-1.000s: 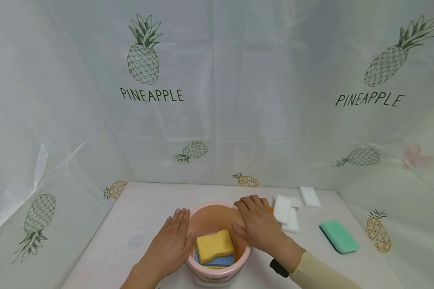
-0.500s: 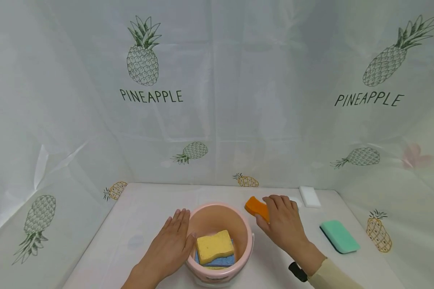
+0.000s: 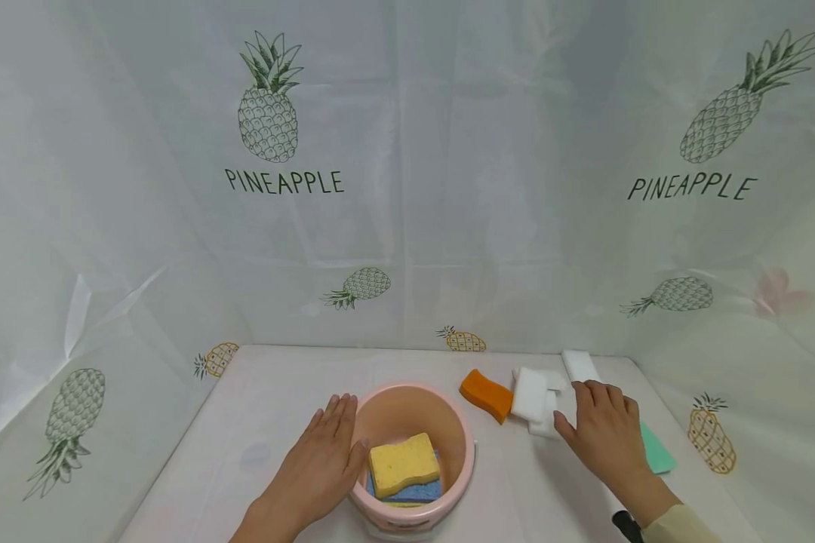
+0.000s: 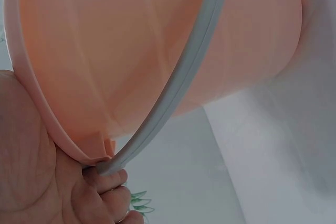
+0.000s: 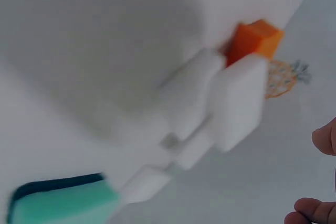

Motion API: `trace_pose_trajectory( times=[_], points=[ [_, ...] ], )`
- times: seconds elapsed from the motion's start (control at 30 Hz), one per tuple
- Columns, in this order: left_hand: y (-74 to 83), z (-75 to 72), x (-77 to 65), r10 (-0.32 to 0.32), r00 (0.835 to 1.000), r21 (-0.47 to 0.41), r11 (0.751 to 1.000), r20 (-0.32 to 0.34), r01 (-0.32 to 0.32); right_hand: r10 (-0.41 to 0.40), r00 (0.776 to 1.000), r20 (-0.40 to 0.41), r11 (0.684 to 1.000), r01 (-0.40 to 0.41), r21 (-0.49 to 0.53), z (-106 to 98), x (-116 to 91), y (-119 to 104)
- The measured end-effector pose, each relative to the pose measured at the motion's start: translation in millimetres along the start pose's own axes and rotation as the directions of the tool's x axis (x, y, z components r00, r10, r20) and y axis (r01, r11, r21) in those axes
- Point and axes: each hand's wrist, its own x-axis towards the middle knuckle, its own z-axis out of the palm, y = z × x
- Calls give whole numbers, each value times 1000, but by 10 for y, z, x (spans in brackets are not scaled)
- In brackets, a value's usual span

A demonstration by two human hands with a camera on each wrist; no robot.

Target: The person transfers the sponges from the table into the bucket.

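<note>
A pink bucket [image 3: 456,504] stands at the front of the table, with a yellow sponge [image 3: 404,463] on top of a blue sponge [image 3: 416,492] inside. My left hand [image 3: 319,460] lies along the bucket's left rim with its fingers straight. In the left wrist view the palm touches the rim beside the grey handle [image 4: 178,82]. Over the right side of the table, my right hand [image 3: 604,430] holds nothing, its fingers loosely spread. It partly hides a green sponge [image 3: 656,449] with a dark underside. White sponges [image 3: 530,394] lie piled just left of its fingers.
An orange sponge [image 3: 487,395] lies between the bucket and the white pile. Another white sponge [image 3: 579,366] is near the table's back edge. A pineapple-print sheet [image 3: 407,188] hangs behind the table and along its sides.
My right hand has moved right, from the bucket's rim past the orange and white sponges toward the green one. My left hand has stayed at the bucket.
</note>
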Motion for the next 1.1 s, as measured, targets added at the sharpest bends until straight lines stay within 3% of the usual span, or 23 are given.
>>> trace_pose_trajectory(
  times=[0.23,0.5,0.77,1.1],
  points=[
    [-1,2,2,3,1000,0,1000,-1,-3,97,993,72,994,-94,-48,71,-281,460],
    [1,3,0,4,1000,5,1000,2,-4,196,962,189,978,-178,-106,80,-484,828],
    [2,0,1,5,1000,7,1000,5,-5,267,924,274,963,-244,-115,116,-628,1035],
    [-7,1,0,11,1000,3,1000,1,-11,273,913,304,959,-232,-165,200,-740,1164]
  ],
)
